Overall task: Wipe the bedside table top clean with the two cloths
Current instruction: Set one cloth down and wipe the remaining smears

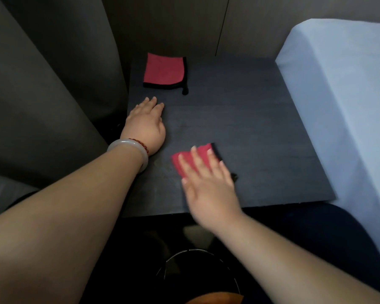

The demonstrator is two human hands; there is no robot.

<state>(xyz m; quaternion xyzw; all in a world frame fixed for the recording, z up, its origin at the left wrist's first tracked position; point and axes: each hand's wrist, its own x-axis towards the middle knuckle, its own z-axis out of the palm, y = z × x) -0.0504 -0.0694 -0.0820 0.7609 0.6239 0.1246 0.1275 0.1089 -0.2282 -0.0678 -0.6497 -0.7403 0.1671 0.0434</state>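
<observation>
Fingers (pixel 198 161) of the right hand (pixel 208 187) were spread apart and flat, pressing on the near red cloth (pixel 202 150), not curled round it. That cloth sat under the fingers and palm. Its red far edge and one black-trimmed corner showed just past the fingertips, and its left edge showed beside the hand. It lay front-centre on the dark bedside table top (pixel 261 128). The hand was blurred on my feed.

Left hand (pixel 146 126) lay palm down near the table's left edge. Its fingers (pixel 154 104) were close together and fairly straight, touching bare table and holding nothing.

Second red cloth (pixel 164 71), black trim, lay flat at the back left, apart from both hands, with a black loop (pixel 184 91) off its near right corner.

Pale bangle (pixel 127 148) and red bead bracelet (pixel 142 144) on the left wrist. Pale blue bed (pixel 338 88) on the right, grey curtain (pixel 42 84) on the left.
</observation>
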